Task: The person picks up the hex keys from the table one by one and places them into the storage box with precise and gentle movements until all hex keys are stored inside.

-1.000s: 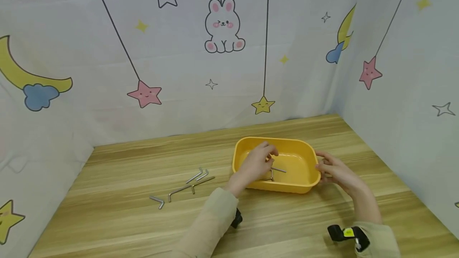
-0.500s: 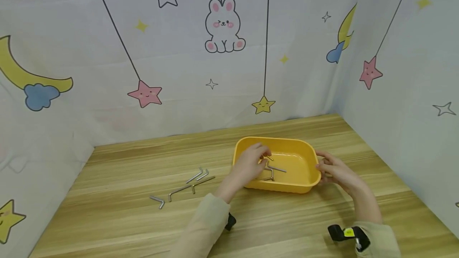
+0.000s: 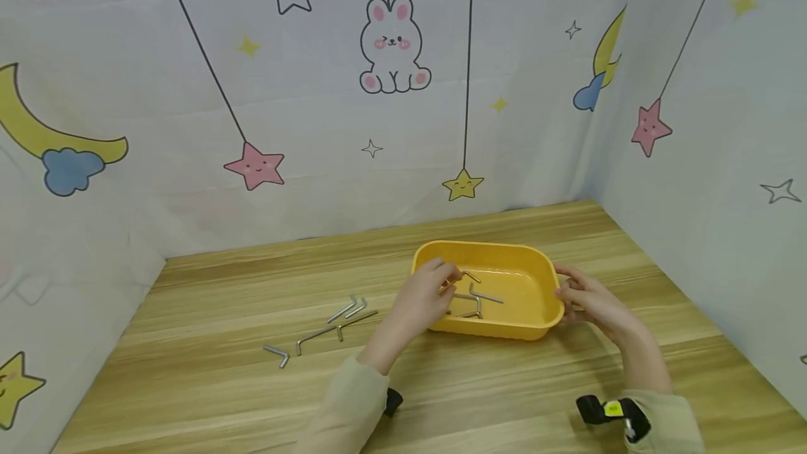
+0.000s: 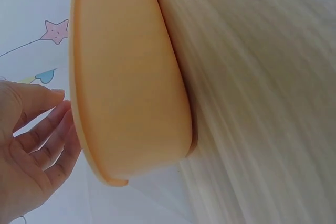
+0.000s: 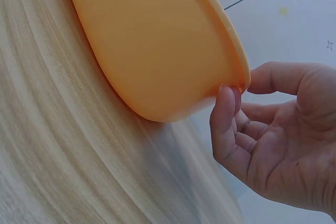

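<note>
Shifted leftward within the yellow plastic tray, the left hand bares more of the Allen keys lying inside; whether its bent fingers grip one, I cannot tell. The right hand pinches the tray's right rim.

A hand could pass over the wood-grain tabletop at lower centre, between left sleeve and right sleeve. The left hand blocks the left end of the yellow tray, the right hand its right rim. Hex keys lie left of centre; a cartoon-printed curtain bounds the back.
</note>
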Available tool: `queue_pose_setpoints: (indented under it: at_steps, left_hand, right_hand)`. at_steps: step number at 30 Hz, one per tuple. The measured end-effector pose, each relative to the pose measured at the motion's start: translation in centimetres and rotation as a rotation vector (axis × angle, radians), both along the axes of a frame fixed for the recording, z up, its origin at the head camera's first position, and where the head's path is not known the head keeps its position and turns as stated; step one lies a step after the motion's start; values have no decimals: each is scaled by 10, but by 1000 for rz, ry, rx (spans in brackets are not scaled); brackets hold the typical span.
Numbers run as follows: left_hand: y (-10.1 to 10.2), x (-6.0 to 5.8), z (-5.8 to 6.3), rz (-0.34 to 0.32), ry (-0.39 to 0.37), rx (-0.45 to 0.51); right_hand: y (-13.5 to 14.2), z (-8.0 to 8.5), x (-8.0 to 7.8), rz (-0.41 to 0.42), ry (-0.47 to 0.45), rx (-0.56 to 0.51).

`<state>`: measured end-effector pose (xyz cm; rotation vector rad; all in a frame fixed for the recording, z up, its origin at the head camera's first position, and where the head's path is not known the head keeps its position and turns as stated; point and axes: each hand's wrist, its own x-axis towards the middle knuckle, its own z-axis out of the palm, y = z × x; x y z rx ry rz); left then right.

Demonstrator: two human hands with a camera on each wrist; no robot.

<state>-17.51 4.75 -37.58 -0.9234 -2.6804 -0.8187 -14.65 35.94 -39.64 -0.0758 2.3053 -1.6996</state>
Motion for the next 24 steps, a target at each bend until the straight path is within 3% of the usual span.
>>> queue_pose_setpoints:
  at_steps: [11,24]
  left_hand:
    - [-12,16,6,34,83,39]
    - [-24,25,4,69,69,75]
  right_hand:
    - [-1,1,0,3,12,13]
    - [-2,2,0,-5,1,13]
